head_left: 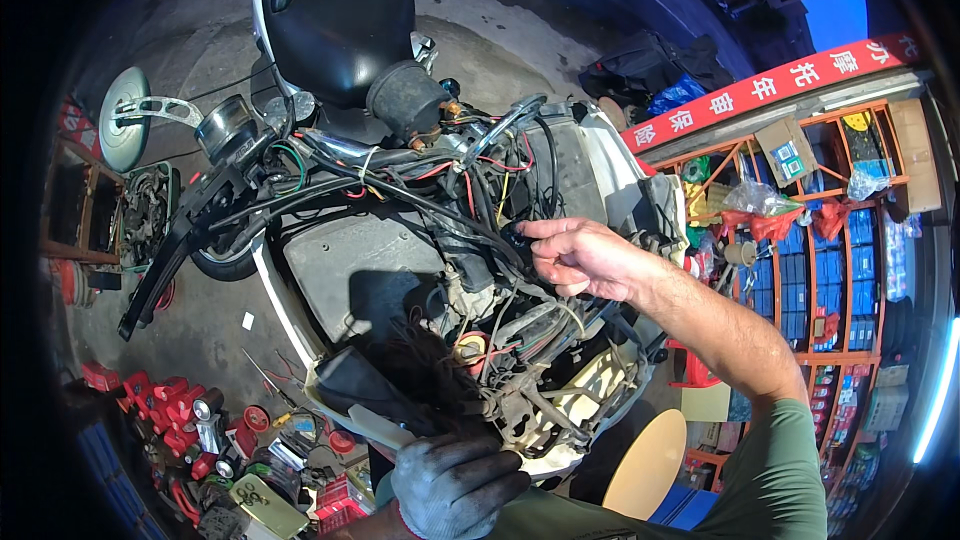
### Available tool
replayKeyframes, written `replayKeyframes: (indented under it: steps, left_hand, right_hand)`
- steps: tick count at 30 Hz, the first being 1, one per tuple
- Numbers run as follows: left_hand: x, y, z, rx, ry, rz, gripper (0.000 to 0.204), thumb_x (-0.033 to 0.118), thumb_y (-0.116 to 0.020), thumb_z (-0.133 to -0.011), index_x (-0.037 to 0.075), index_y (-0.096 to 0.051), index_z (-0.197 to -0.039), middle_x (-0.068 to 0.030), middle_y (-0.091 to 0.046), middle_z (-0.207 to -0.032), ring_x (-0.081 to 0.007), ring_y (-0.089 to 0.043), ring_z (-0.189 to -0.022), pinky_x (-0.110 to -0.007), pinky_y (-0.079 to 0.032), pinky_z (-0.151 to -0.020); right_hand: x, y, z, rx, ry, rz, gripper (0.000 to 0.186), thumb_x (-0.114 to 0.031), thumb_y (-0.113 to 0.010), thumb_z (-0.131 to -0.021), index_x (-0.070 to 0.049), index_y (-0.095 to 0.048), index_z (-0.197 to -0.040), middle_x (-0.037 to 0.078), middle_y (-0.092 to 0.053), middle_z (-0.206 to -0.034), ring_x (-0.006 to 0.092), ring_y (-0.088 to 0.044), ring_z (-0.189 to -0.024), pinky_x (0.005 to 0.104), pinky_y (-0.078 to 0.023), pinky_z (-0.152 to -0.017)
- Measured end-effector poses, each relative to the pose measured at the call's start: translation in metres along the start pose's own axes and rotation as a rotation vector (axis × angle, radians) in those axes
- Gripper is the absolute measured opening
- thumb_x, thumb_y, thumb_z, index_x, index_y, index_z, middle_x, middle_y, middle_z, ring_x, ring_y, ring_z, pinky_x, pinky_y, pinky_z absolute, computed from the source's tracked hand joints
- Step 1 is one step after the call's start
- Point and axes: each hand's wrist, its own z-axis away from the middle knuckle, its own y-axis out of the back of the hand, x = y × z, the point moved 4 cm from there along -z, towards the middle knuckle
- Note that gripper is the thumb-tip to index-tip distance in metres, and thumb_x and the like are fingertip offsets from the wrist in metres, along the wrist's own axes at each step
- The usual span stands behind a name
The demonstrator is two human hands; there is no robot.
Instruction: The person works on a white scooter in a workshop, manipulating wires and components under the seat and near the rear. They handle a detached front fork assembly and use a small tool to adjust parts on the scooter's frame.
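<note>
Right now both hands are at a stripped-down motorcycle (365, 240), its front section opened up and wiring exposed.

Right hand (592, 262): bare, reaching in over the right edge of the front section. Index finger extended, thumb close under it, other fingers curled in. Fingertips at a small black part (513, 237) among the cables, near the middle of the section; contact is hidden, so can't tell if it's pinched or just touched.

Left hand (455, 485): grey glove, blackened fingers, at the near edge of the section. Fingers bent and side by side, back of hand up; can't tell whether it grips anything.

Wire harness (470, 185) runs loose along the far edge, red and yellow leads showing. Black seat (340, 25) sits beyond that edge.

Floor off the left edge: red bottles (170, 408), loose tools, and a tray (262, 500) with small metal pieces. Off the right edge: tan round stool (645, 462) and an orange rack (858, 355) with blue boxes (790, 270). Red banner (765, 90) spans the rack's top edge.
</note>
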Motion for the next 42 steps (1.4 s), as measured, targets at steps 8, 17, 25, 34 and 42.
replayKeyframes:
  steps: [8,17,25,34,42]
  left_hand:
    - [0.001,0.001,-0.001,0.003,0.003,0.002,0.031,0.014,-0.072,-0.065,0.014,-0.074,-0.096,-0.0039,-0.071,-0.108,-0.0270,-0.068,-0.102,-0.041,-0.053,-0.080]
    - [0.002,0.001,-0.001,0.020,-0.009,-0.002,0.031,0.014,-0.072,-0.064,0.014,-0.074,-0.095,-0.0037,-0.071,-0.108,-0.0269,-0.068,-0.102,-0.041,-0.053,-0.080]
    - [0.000,-0.001,0.003,-0.015,0.012,-0.007,0.028,0.016,-0.072,-0.066,0.016,-0.075,-0.093,-0.0017,-0.071,-0.108,-0.0256,-0.067,-0.103,-0.041,-0.053,-0.080]
    - [0.000,-0.001,0.005,0.006,0.002,-0.017,0.032,0.018,-0.072,-0.066,0.017,-0.075,-0.098,-0.0008,-0.070,-0.110,-0.0256,-0.065,-0.104,-0.041,-0.052,-0.084]
    - [-0.008,-0.004,0.009,-0.132,-0.011,-0.033,0.024,0.025,-0.071,-0.071,0.019,-0.075,-0.094,-0.0013,-0.072,-0.098,-0.0255,-0.070,-0.090,-0.041,-0.056,-0.072]
  right_hand:
    - [-0.019,-0.002,0.016,0.086,0.031,0.325,0.055,-0.008,-0.051,-0.100,0.003,-0.036,-0.152,0.006,-0.060,-0.070,0.0050,-0.038,-0.043,0.0204,-0.024,-0.035]
    - [-0.009,0.000,-0.007,0.050,-0.012,0.181,0.042,-0.007,-0.051,-0.099,0.007,-0.045,-0.138,0.006,-0.056,-0.066,0.0054,-0.034,-0.043,0.0242,-0.021,-0.039]
    - [-0.022,0.011,0.003,0.036,-0.016,0.545,0.041,-0.013,-0.054,-0.100,-0.003,-0.055,-0.139,0.001,-0.055,-0.064,0.0047,-0.033,-0.039,0.0233,-0.020,-0.030]
    - [-0.038,-0.011,0.009,0.251,0.334,1.677,0.053,-0.015,-0.055,-0.088,-0.011,-0.060,-0.140,0.027,-0.072,-0.096,0.0443,-0.070,-0.093,0.0498,-0.057,-0.087]
    - [-0.041,-0.002,0.000,0.258,0.174,1.846,0.053,-0.017,-0.055,-0.087,-0.016,-0.062,-0.139,0.028,-0.071,-0.094,0.0418,-0.071,-0.091,0.0498,-0.058,-0.085]
